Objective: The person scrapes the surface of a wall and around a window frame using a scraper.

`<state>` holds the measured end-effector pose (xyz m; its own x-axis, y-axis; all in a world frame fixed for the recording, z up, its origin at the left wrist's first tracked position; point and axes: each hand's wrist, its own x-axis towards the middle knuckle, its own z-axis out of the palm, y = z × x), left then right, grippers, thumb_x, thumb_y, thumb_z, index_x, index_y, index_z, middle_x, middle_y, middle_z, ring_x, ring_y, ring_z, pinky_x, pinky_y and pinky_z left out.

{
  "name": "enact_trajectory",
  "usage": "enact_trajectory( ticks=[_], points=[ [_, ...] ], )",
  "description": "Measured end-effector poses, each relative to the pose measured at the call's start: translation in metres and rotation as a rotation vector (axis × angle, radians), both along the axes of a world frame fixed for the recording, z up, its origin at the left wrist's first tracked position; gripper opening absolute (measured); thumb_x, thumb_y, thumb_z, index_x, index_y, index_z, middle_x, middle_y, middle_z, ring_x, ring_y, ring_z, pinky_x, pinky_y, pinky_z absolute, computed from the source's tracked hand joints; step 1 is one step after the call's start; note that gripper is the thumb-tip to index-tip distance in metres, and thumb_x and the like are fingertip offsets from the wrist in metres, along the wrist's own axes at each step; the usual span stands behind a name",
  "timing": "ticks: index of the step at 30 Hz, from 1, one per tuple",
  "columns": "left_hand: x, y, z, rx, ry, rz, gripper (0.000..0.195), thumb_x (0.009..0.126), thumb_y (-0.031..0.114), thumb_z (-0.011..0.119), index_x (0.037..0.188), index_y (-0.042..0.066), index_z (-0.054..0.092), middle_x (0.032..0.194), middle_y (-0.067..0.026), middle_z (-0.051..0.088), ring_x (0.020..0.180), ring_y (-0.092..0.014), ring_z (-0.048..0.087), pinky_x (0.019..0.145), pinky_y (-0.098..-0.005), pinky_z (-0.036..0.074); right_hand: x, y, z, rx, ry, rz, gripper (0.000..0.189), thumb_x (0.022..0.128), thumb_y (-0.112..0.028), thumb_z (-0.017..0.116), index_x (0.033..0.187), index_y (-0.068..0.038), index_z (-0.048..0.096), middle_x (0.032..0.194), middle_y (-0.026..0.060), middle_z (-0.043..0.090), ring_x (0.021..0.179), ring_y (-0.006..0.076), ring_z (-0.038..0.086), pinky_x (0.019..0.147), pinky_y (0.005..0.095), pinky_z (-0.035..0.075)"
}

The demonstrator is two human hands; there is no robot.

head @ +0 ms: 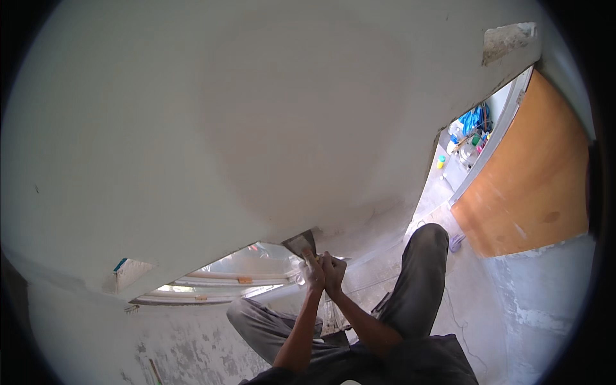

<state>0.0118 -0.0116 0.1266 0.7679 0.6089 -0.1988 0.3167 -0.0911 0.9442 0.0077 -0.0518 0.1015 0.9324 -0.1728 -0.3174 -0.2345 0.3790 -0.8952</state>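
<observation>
Both my hands are together around the handle of a wide-bladed putty knife [301,242]. My left hand [314,276] has its thumb laid forward along the back of the blade. My right hand [335,272] is closed close beside it, and the fingers hide most of the handle. The blade's far edge lies at the lower border of a broad, pale plastered surface [308,130]. A darker, damp-looking patch spreads over the middle of this surface. Smeared, uneven plaster [375,216] runs to the right of the blade.
A framed window [231,278] is at lower left, beside a patchy wall [187,332]. At right, an orange door panel [529,178] borders a doorway with a blue plastic bag [475,120] and a yellow bottle [441,162] beyond. A thin cord [463,332] trails over the floor.
</observation>
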Motion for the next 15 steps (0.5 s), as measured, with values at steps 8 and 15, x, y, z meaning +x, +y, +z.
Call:
enact_trajectory(
  ticks=[8, 15],
  points=[
    [0.005, 0.002, -0.011, -0.003, -0.079, -0.050, 0.060, 0.085, 0.052, 0.030, 0.046, 0.007, 0.031, 0.042, 0.0029, 0.034, 0.040, -0.007, 0.030, 0.038, -0.0279, 0.021, 0.005, 0.002, -0.017, -0.010, -0.021, -0.018, 0.037, 0.083, -0.019, 0.046, 0.055, 0.004, 0.049, 0.046, -0.0017, 0.043, 0.047, 0.0039, 0.036, 0.041, 0.0241, 0.030],
    [0.022, -0.008, 0.025, -0.071, -0.206, -0.025, 0.060, 0.086, 0.051, 0.028, 0.045, 0.007, 0.030, 0.042, 0.0032, 0.031, 0.040, -0.007, 0.028, 0.038, -0.0284, 0.021, 0.026, -0.007, 0.030, 0.049, -0.085, -0.029, 0.038, 0.083, -0.019, 0.046, 0.053, 0.004, 0.047, 0.045, -0.0027, 0.042, 0.046, 0.0041, 0.036, 0.040, 0.0249, 0.028]
  ],
)
